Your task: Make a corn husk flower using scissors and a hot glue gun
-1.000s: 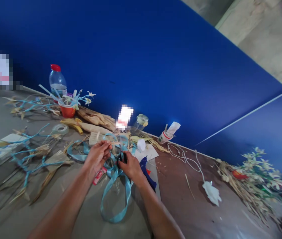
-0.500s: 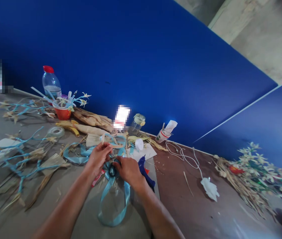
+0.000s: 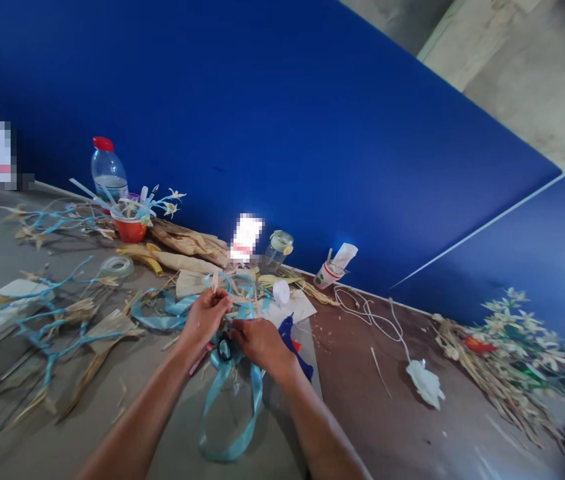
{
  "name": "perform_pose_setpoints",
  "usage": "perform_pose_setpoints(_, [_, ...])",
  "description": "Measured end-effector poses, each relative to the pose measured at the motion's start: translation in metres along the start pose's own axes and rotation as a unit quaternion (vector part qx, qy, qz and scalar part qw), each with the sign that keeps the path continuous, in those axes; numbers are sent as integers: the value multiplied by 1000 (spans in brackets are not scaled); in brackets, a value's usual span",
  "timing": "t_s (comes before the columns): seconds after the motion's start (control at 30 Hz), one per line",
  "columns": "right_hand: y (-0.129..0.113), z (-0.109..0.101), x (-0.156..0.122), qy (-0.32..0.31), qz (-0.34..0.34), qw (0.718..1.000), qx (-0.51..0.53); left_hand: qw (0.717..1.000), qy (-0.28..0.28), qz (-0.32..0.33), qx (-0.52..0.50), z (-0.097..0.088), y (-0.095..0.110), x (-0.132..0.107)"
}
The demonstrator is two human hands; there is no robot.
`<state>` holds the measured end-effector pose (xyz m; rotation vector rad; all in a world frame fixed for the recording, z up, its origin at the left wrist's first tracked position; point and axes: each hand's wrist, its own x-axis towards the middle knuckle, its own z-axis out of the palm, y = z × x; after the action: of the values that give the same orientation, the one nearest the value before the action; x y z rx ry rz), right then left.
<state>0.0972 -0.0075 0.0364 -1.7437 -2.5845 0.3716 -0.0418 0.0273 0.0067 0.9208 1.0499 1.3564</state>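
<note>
My left hand (image 3: 206,320) is closed, its fingertips pinching a pale dried husk piece (image 3: 214,283). Close beside it, my right hand (image 3: 261,341) is closed round what looks like scissors, whose dark handle loop (image 3: 224,348) shows below the fingers. The blades are mostly hidden between the hands. Under and around both hands lies light blue ribbon (image 3: 230,453), with a large loop toward me and more coils (image 3: 157,323) behind my left hand. A dark blue glue gun (image 3: 305,365) rests just right of my right wrist, partly covered by it.
Blue-wrapped stems (image 3: 50,353) with husk leaves spread across the left. Behind stand a red cup (image 3: 130,231), a bottle (image 3: 108,175), a jar (image 3: 278,250) and a white cup (image 3: 326,273). A tape roll (image 3: 116,267), white cable (image 3: 372,313) and flower bunch (image 3: 527,340) lie about.
The view has shifted slightly, so everything sits a little further right and lower. Both hands stay close together, with small finger movements; the husk piece now points more upright.
</note>
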Motion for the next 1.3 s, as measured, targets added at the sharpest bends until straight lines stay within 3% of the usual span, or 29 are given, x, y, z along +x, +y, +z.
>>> perform_pose_setpoints(0.13, [-2,3,2,3,12,1000,-11,1000,-4,-12,-16,1,2,-2])
perform_pose_setpoints(0.33, [-1,8,5,66,46,997,3,1000,-1,-24,5,2,4,-3])
perform_pose_setpoints(0.5, [2,11,6,43,39,998,25,999,-6,-29,-15,0,-1,1])
perform_pose_setpoints(0.6, [4,12,6,100,36,990,89,999,-14,-30,-15,-1,-2,1])
perform_pose_setpoints(0.7, [6,14,9,199,45,946,253,999,-16,-40,-23,0,2,-2])
perform_pose_setpoints(0.83, [9,18,18,219,79,834,500,997,-25,-66,-41,4,7,-7])
perform_pose_setpoints(1.03, [12,21,23,271,111,732,615,987,-72,-99,-105,8,12,-13])
perform_pose_setpoints(1.13, [16,21,23,283,119,702,642,962,-110,-131,-211,4,18,-12])
perform_pose_setpoints(1.3, [18,17,21,282,110,692,655,913,-187,-168,-322,-6,24,-10])
